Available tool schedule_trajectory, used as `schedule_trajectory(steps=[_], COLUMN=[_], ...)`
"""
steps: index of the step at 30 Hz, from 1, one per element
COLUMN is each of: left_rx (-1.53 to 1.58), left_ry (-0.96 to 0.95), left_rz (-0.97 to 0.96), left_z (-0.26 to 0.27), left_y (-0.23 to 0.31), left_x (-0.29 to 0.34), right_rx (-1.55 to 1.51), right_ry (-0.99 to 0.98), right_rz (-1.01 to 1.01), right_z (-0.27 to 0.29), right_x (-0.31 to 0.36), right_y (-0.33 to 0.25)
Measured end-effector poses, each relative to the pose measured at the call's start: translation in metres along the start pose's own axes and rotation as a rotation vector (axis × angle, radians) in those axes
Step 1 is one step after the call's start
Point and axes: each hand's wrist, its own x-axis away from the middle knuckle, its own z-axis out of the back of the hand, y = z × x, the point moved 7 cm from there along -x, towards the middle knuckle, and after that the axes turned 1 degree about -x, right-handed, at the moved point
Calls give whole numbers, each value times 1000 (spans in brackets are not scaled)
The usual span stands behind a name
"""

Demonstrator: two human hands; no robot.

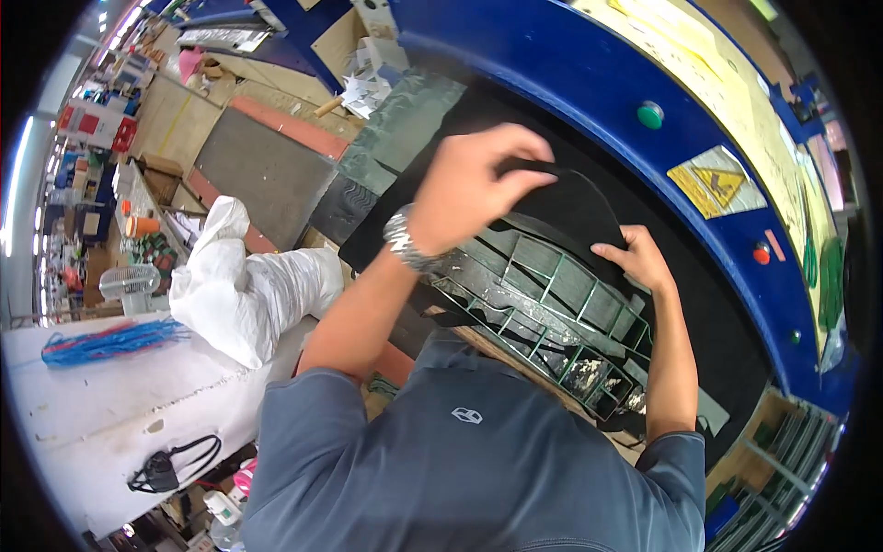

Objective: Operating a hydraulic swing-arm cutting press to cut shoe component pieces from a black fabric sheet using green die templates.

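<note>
My left hand [478, 184], with a metal-banded watch [405, 241] at the wrist, pinches the edge of a black sheet piece [566, 212] between thumb and fingers; slight blur softens this hand. The piece's near edge is lifted and curved. At its right end, my right hand [639, 259] grips the edge with the thumb on top. Below both hands lies a green metal frame [543, 299] of thin upright strips, resembling a cutting die, on a worn grey surface. More black sheet [708, 340] spreads behind and to the right.
A blue machine beam [570, 83] arches across the far side, bearing a green button [650, 114], a red button [761, 253] and a yellow warning label [717, 182]. To the left, a white table [101, 405] holds a white bundle [239, 294] and blue cords [110, 343].
</note>
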Motion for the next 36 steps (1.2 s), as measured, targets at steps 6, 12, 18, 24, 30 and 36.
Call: schedule_trajectory(steps=[6, 12, 18, 24, 30, 36], left_rx=[96, 277, 593, 740, 681, -15], left_ry=[563, 983, 1100, 1000, 987, 777], left_rz=[422, 631, 772, 927, 1003, 868], left_z=[150, 188, 160, 129, 124, 170], left_y=[-110, -190, -212, -246, -289, -272], left_x=[149, 321, 382, 379, 407, 374], right_rx=[-106, 146, -127, 496, 474, 134], right_ry=[-353, -489, -70, 483, 370, 221], right_rz=[-65, 136, 164, 146, 128, 405], right_z=[-18, -50, -115, -119, -140, -113], right_x=[-47, -172, -307, -383, -407, -362], right_y=[0, -80, -120, -50, -81, -147])
